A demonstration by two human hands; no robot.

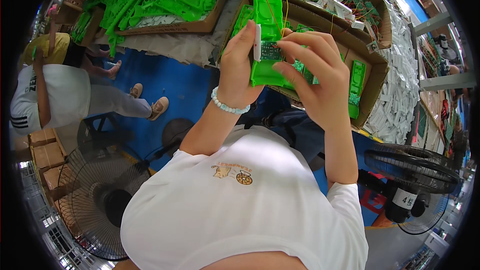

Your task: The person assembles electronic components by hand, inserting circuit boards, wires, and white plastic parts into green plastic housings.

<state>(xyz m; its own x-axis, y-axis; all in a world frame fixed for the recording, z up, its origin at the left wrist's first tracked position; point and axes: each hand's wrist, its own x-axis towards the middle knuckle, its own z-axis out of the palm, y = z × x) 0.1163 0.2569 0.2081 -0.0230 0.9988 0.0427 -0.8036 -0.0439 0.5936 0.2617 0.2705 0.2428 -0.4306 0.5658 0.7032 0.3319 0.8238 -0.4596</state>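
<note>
My left hand (241,65) grips a long green plastic shell (267,12) from its left side, thumb along a small white piece on its edge. My right hand (315,72) pinches a small green circuit board (270,50) and presses it into the shell's middle. Thin red and yellow wires run from the board up along the shell. A pale bead bracelet (227,105) circles my left wrist. Both hands are raised over a cardboard box (372,82) that holds more green parts.
A second cardboard box (165,0) heaped with green plastic parts lies at upper left. Another box with wired boards (345,0) sits behind. White parts pile up (400,70) at right. Two floor fans (100,205) (412,180) stand low. Another person in white (50,95) sits at left.
</note>
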